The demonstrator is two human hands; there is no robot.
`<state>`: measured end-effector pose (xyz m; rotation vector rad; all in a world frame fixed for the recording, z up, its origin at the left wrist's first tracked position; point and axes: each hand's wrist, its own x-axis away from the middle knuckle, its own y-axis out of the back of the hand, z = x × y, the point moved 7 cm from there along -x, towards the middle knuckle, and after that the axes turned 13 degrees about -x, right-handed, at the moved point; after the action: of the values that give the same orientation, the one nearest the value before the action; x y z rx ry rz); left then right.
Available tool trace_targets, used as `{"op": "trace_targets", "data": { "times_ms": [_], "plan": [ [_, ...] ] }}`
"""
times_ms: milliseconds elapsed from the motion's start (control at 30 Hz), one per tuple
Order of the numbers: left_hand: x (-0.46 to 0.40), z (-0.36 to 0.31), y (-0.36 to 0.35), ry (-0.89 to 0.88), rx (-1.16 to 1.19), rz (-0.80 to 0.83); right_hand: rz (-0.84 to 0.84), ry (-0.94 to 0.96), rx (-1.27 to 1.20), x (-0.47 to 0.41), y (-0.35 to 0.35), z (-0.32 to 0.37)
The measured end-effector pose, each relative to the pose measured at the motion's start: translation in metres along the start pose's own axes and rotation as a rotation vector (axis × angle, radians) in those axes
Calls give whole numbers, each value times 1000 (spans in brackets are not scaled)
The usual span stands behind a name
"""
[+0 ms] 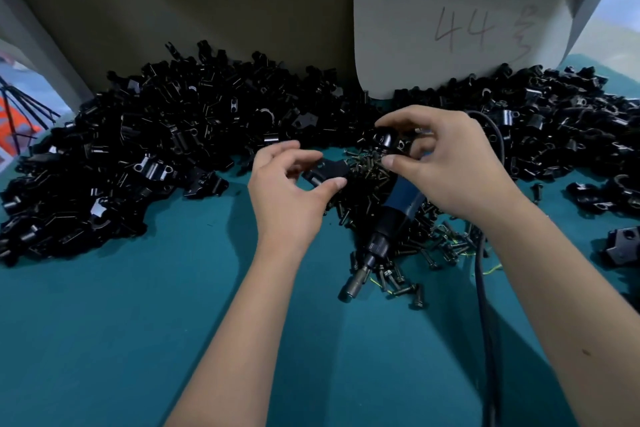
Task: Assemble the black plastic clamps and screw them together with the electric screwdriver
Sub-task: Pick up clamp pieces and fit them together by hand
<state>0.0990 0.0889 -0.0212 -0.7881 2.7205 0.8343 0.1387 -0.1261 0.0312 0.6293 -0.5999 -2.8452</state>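
Observation:
My left hand (284, 191) pinches a black plastic clamp piece (327, 170) between thumb and fingers, just above the green table. To its right, my right hand (446, 163) grips another black clamp piece (384, 140) with curled fingers; whether it also holds a screw I cannot tell. The two pieces are close but apart. Under my right hand the blue and black electric screwdriver (388, 222) lies on a heap of dark screws (408, 246), its tip pointing toward me.
A large pile of black clamp parts (156, 149) spreads across the left and back. Another pile (561, 125) fills the right. A white card marked 44 (460, 24) leans on the back wall. The screwdriver cable (485, 322) runs down the right. A loose clamp (623, 246) sits far right.

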Motion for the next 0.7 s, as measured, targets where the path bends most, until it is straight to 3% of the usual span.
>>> {"op": "trace_targets", "data": {
  "times_ms": [100, 200, 400, 533, 700],
  "plan": [
    [6, -16, -2, -132, 61, 8, -25, 1, -74, 0, 6, -2],
    [9, -23, -12, -137, 231, 93, -2, -44, -322, 0, 3, -7],
    [13, -17, -31, 137, 693, 220, 63, -100, -709, 1, -6, -9],
    [12, -14, -38, 310, 992, 305, 66, -81, -757, 1, -8, -3],
    [14, -18, -42, 306, 1022, 415, 42, -70, -723, 1, -10, 0]
  ]
}}
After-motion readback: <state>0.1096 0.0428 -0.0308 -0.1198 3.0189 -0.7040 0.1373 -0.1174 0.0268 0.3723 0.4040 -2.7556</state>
